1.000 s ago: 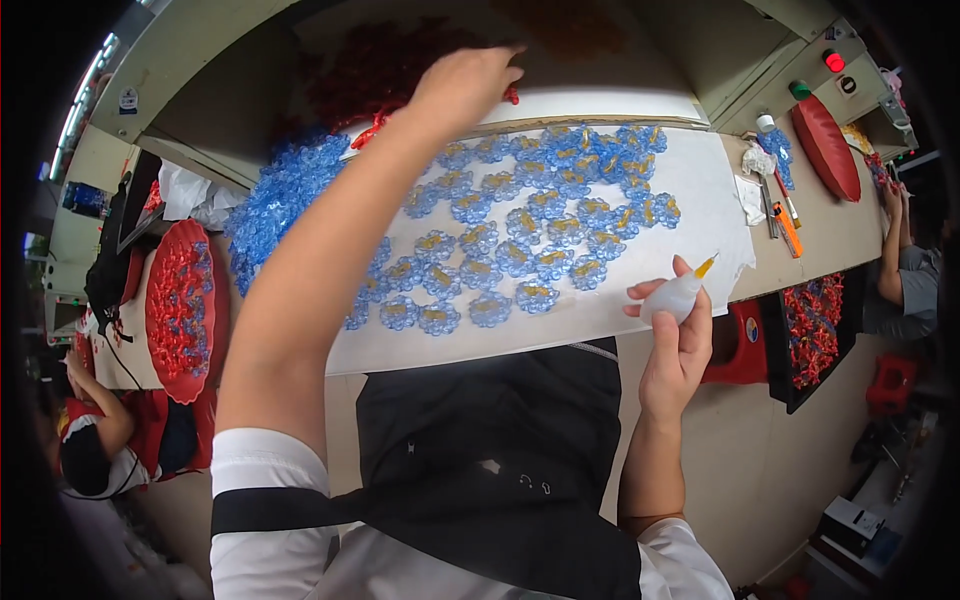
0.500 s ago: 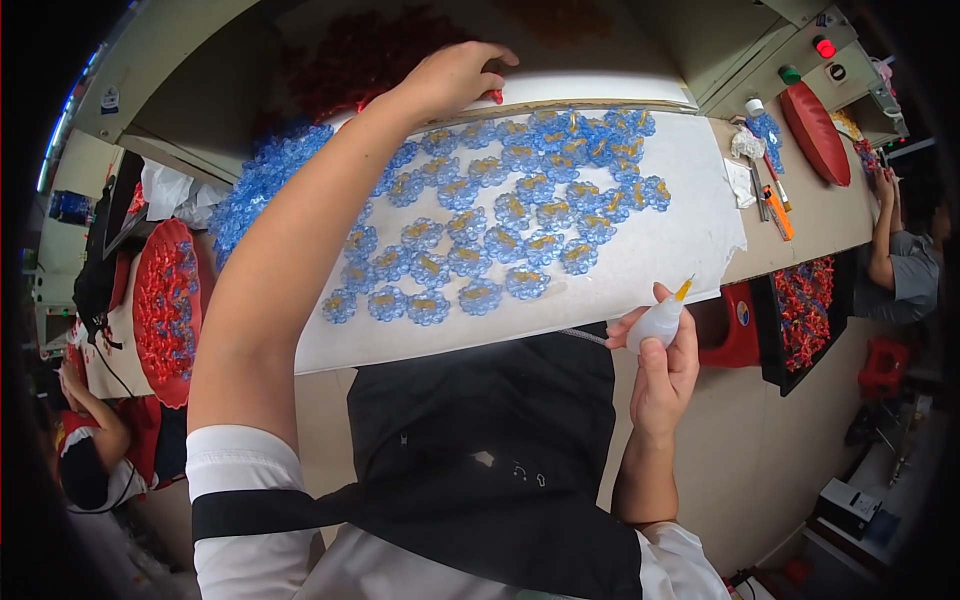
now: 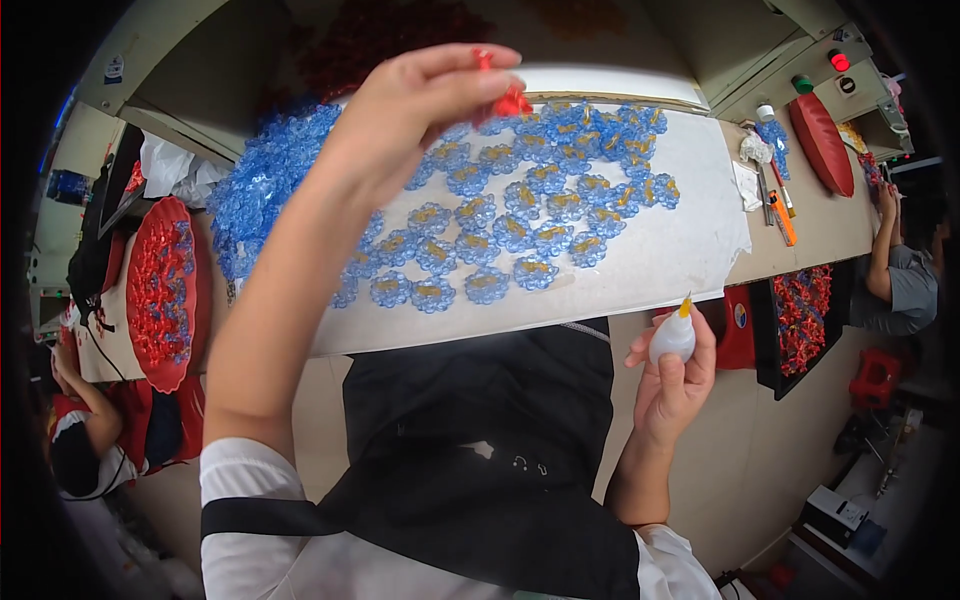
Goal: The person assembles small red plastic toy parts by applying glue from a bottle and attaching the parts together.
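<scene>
My left hand (image 3: 395, 125) is raised over the far left part of the white-covered table (image 3: 640, 275). Between its fingers it pinches small red plastic pieces (image 3: 513, 102), their exact shape hard to make out. Below and beyond it, rows of clear blue flower-shaped plastic pieces (image 3: 486, 284) with yellow middles lie spread out. At the near right edge, my right hand (image 3: 678, 390) is closed around a small white squeeze bottle (image 3: 673, 340). Its yellow needle tip points up, apart from the blue pieces.
A heap of loose blue pieces (image 3: 255, 190) lies at the left. Beyond the table is a dark recess with a red pile (image 3: 385, 45). Red trays (image 3: 165, 295) flank the workspace; an orange cutter (image 3: 782, 220) lies at the right. Other people sit at both sides.
My left hand has come back from the far edge and up, carrying red pieces. My right hand has shifted slightly right and nearer with the bottle; the view has moved a little.
</scene>
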